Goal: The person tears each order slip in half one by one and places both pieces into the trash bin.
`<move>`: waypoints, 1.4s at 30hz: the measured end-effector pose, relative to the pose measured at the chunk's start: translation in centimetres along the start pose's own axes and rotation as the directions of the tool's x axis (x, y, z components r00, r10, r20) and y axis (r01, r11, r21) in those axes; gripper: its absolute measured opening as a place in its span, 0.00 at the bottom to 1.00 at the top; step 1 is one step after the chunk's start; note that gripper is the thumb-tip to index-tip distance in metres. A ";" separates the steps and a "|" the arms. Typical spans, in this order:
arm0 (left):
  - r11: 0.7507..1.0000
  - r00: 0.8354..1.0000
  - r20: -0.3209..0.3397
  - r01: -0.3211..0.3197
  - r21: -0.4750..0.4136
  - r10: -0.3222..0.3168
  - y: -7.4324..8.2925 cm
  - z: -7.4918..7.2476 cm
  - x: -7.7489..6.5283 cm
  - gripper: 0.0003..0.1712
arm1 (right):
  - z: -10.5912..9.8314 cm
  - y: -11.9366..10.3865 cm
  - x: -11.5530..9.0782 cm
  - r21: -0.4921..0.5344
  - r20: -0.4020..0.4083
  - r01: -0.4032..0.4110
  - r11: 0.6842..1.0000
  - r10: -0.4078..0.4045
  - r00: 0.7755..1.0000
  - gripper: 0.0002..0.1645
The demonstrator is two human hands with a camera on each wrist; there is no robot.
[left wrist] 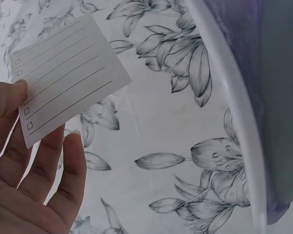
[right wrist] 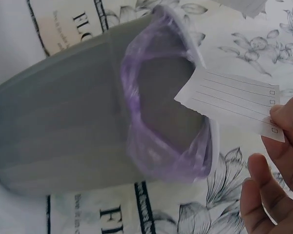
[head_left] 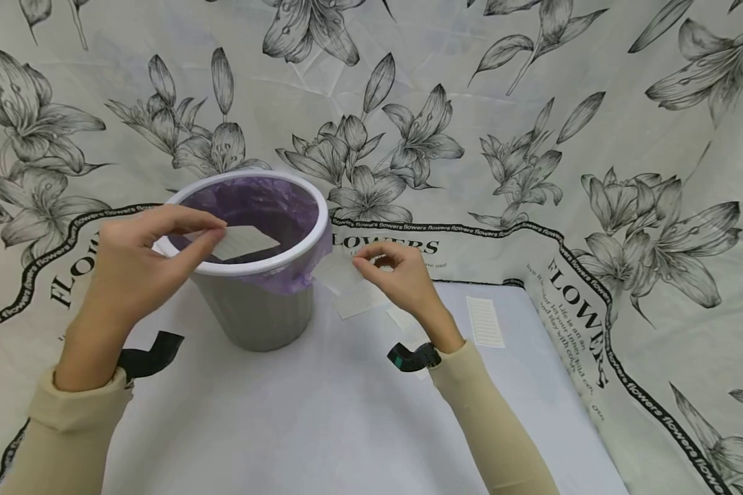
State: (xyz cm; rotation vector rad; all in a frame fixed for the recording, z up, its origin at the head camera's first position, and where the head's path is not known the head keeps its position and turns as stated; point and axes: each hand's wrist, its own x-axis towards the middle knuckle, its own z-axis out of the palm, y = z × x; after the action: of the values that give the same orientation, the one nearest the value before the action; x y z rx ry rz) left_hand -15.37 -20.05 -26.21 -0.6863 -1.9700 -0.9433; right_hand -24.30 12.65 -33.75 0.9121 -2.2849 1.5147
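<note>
Your two hands are well apart, each pinching a piece of paper between thumb and fingers. Your left hand (head_left: 139,265) holds a lined sheet (left wrist: 71,80) by one edge, with small checkboxes printed along the side by your thumb; from the head view the sheet shows across the opening of the grey bin (head_left: 254,313), at its near side, though you cannot tell from there how high above it the paper hangs. Your right hand (head_left: 402,278) grips a torn slip (right wrist: 234,100), also ruled and boxed, its ragged edge pointing away from your fingers; it shows just right of the bin's white rim (head_left: 266,265). A purple bag (head_left: 217,196) lines the bin and folds out over the rim, sagging on the right. The bin stands upright on the far left part of the white counter (head_left: 297,426). More paper lies to its right: a lined piece (head_left: 360,302) near the bin, another piece (head_left: 401,318) partly hidden by your right hand, and a lined strip (head_left: 486,322) farther right, apart from those two. Behind everything hangs a white cloth (head_left: 433,199) printed with grey flowers.
</note>
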 end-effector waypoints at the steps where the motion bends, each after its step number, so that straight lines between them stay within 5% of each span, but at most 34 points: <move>1: 1.000 1.000 -0.009 0.006 0.015 -0.006 0.0 -0.4 0.2 0.12 | 0.1 -0.3 0.3 0.016 0.000 0.016 1.000 -0.016 1.000 0.06; 8: 0.998 0.999 -0.044 0.030 0.046 -0.028 0.4 -1.9 0.9 0.07 | 0.7 -2.3 2.9 0.090 0.007 0.074 0.993 -0.075 0.997 0.05; 21: 0.993 0.989 -0.087 0.119 0.008 -0.118 -1.2 -2.3 1.4 0.09 | 1.6 -4.7 8.2 0.155 -0.019 0.036 0.987 -0.034 0.999 0.09; 32: 0.983 0.980 -0.075 0.185 -0.001 -0.185 -2.6 -2.4 0.9 0.08 | 2.7 -6.2 11.7 0.065 0.024 0.023 0.998 -0.024 0.999 0.09; 42: 0.967 0.966 -0.029 0.256 0.016 -0.255 -3.5 -2.1 0.9 0.07 | 4.4 -5.3 13.2 -0.031 0.084 0.006 0.999 -0.003 0.996 0.08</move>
State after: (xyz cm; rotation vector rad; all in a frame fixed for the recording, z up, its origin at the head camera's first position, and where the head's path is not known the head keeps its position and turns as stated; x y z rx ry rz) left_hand -17.54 -23.64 -25.94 -0.4107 -2.0741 -1.0781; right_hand -30.62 2.52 -24.83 0.9892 -2.3564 1.4606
